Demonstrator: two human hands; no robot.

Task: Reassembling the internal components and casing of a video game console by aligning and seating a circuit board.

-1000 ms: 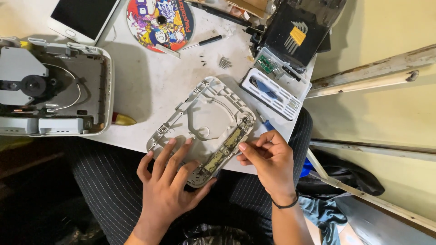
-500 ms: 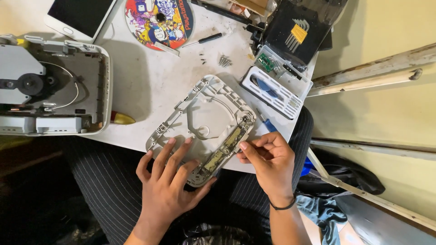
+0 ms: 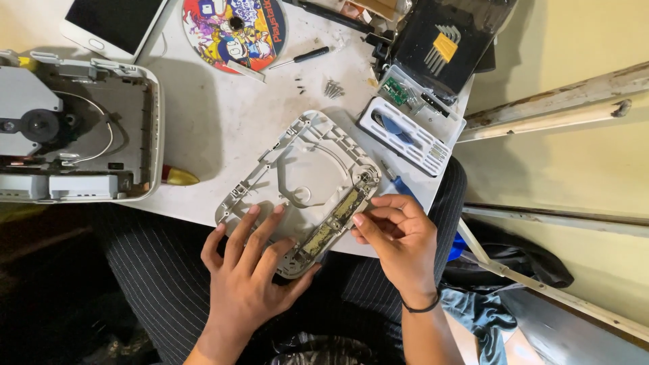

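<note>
The grey shell, one half of a console casing turned inner side up, lies at the centre of the frame on the near edge of the table, partly overhanging the person's lap. The left hand lies flat on its lower left corner, fingers spread, grip released, pinning it down. The right hand is at the shell's lower right rim, fingertips pinched together beside the narrow circuit strip that runs along that edge; whether they grasp a small part cannot be told. The step in hand looks like work on that strip, freeing or seating it. The next move would call for a steady press from the left hand and a fine fingertip pull or push along the strip. The other casing half sits at the left, a disc at the top, loose screws and a bit tray to the upper right
</note>
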